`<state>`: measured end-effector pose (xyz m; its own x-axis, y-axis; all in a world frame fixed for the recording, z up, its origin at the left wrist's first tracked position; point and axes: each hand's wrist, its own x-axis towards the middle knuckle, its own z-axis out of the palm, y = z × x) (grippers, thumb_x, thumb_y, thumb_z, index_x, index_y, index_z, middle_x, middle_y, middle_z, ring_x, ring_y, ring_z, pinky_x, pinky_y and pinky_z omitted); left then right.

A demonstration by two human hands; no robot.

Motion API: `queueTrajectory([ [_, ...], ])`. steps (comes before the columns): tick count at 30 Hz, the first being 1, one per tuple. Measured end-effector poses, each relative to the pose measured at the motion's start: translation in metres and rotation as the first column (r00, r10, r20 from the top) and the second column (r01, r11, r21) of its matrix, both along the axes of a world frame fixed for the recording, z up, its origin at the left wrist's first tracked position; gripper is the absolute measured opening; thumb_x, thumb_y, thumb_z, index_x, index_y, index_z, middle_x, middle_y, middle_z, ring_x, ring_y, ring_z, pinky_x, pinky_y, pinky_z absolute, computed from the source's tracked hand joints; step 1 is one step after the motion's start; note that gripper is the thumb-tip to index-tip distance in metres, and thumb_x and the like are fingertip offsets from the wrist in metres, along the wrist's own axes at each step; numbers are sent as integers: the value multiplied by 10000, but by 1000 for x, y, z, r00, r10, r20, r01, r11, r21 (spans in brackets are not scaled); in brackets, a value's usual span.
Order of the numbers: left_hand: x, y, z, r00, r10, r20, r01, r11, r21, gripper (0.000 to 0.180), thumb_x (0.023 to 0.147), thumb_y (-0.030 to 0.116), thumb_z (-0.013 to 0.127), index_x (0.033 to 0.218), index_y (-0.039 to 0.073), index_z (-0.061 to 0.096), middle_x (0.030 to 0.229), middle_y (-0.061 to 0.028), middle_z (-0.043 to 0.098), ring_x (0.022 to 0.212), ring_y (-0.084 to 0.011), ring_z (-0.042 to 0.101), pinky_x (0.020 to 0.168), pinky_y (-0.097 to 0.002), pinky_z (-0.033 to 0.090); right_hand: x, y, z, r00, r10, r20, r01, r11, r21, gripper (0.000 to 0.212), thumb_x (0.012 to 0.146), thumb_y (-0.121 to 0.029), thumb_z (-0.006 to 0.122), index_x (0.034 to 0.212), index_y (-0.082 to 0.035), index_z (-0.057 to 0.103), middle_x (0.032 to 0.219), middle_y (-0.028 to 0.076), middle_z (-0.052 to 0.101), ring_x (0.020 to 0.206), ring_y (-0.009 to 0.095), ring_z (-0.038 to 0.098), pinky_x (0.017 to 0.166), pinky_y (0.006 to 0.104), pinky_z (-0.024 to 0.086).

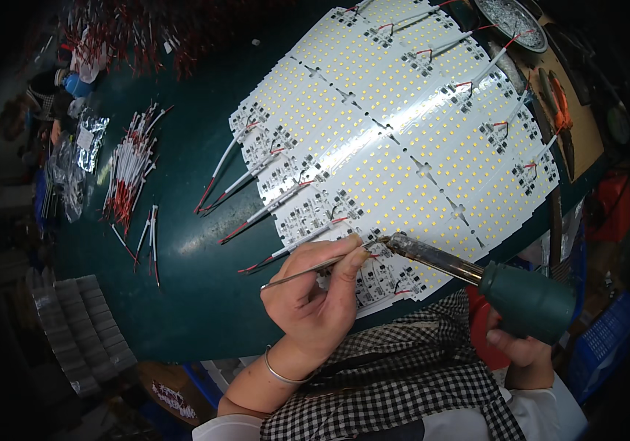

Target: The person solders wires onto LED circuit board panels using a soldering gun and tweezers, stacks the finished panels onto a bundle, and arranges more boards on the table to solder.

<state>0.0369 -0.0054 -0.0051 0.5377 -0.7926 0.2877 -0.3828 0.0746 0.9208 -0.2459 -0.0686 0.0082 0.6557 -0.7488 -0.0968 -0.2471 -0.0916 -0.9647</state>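
Note:
A white sheet of LED circuit boards, dotted with small yellow LEDs, lies at a slant in front of me. My left hand is closed in a pinch on thin metal tweezers, over the sheet's near edge. The tweezers' tips are close to a soldering iron's dark tip, at the boards' small black components. My right hand grips the iron by its thick green handle. White-sleeved red wires stick out along the sheet's left side, and more wires along its right.
A pile of white-and-red wires and a few loose ones lie on the green table at left. Beyond is a big red wire heap. A metal bowl and orange-handled pliers sit at far right.

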Motion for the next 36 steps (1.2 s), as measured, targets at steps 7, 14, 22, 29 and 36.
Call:
queueTrajectory([
  [7,-2,-2,1,996,68,-56,-69,998,-4,141,787,-43,725,918,-69,679,801,-150,695,686,-154,656,608,-226,503,7,-8,23,985,59,-159,-65,997,-30,398,711,-149,727,1074,3,671,1122,162,661,1069,336,613,925,406,469],
  [14,-2,-2,1,996,70,-57,-69,998,7,136,787,-43,723,912,-71,677,802,-151,696,693,-165,662,615,-230,508,2,6,13,944,-302,134,277,944,178,685,634,-42,751,1231,131,463,717,119,596,453,166,553,373,264,478],
  [22,1,-1,1,999,27,-29,-27,1000,-5,114,822,-54,678,927,-87,650,838,-165,682,689,-160,656,618,-241,528,-8,14,10,891,-414,185,314,857,408,690,618,-34,763,1216,139,466,826,148,594,459,158,540,400,267,488],
  [29,-1,-1,2,994,74,-79,-72,997,30,137,784,-39,726,909,-70,677,807,-153,697,709,-173,668,641,-243,516,-8,8,4,940,-300,160,235,914,330,672,611,10,744,1215,127,473,1029,200,608,506,179,573,431,270,498],
  [36,-2,-2,3,995,74,-69,-74,997,10,134,789,-30,727,906,-68,673,811,-150,698,710,-176,669,641,-243,515,5,4,12,960,-278,16,250,885,392,527,603,-66,736,1103,63,629,752,41,623,671,153,573,651,282,462],
])
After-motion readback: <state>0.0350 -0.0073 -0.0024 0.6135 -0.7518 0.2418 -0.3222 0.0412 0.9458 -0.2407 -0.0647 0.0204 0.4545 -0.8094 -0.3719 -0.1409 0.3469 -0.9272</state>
